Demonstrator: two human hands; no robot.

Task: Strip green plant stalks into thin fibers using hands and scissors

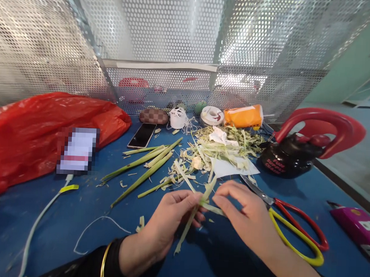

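Note:
Pale green leaf strips [209, 190] cross each other at the fingers of my left hand [172, 219], which pinches them where they meet. One strip hangs down toward me and others point up and away. My right hand [249, 219] is close by on the right, thumb and forefinger curled together at the strip end [215, 210] that sticks out to the right; its exact hold is partly hidden. Scissors [272, 199] with red and yellow handles lie open beside my right hand. Several long green leaf stalks [146, 177] lie beyond my left hand.
A heap of leaf scraps [203, 151] spreads behind my hands. Around it are a dark phone [142, 136], a patterned case [154, 116], a tape roll [211, 115], an orange packet [243, 116] and a black pot with red handle [290, 159]. A red plastic bag [34, 136] lies left.

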